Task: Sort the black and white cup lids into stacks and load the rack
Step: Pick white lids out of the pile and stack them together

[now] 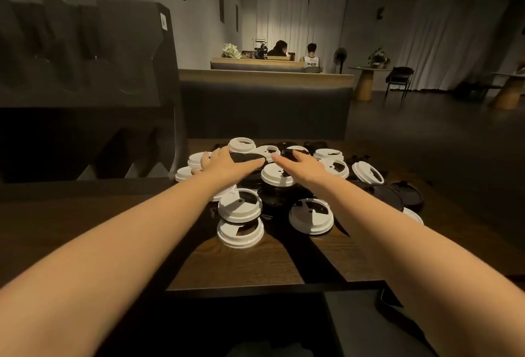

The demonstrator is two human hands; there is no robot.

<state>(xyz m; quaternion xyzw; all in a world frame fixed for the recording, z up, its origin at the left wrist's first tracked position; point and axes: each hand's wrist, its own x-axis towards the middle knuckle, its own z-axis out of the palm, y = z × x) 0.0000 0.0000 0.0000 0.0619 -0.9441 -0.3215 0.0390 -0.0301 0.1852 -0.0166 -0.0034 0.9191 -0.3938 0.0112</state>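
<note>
We reach both hands over the lids [284, 186] heaped on the table [241, 265]: left hand [227, 162] flat on a black lid [246, 157], right hand [301, 163] loosely spread, holding nothing. Rack [85, 72] stands far left.

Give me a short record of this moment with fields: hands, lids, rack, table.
left hand: fingers straight, resting on a black lid
right hand: fingers straight, over the lid pile
lids: white lids and black lids mixed, unsorted
rack: dark, left of pile; contents unclear
table: dark wood
</note>
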